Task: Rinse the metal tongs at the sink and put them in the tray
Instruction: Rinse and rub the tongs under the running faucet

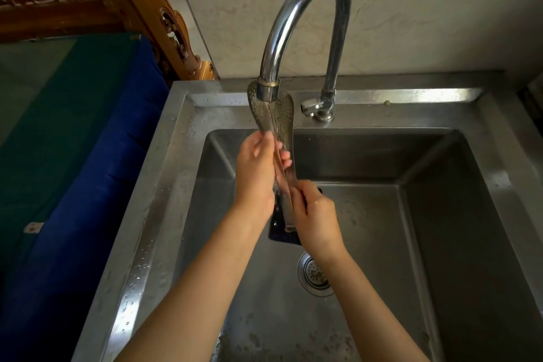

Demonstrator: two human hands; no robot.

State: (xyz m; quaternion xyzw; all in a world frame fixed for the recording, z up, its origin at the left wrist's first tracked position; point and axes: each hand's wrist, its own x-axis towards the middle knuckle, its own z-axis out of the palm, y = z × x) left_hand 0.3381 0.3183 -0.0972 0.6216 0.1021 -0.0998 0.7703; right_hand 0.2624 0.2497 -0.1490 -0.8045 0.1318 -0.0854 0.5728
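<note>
Under the faucet (305, 9), over the sink (440, 185) — metal tongs (271, 114) held upright, left hand (255, 173) grip pinching mid-shaft, right hand (316, 214) grip pinching the hinge end — perforated heads in the stream.

Steel sink unit (164, 173), wet rim beading with droplets. Gooseneck faucet (311, 9) standing on the back ledge, arching over the basin. Round drain strainer (315, 273) sitting in the basin floor below the faucet; dark mat (277, 232) lying just beside it.

A carved wooden frame (164, 23) stands beside a blue cloth (97, 161), with a marbled wall (426, 9) behind.
</note>
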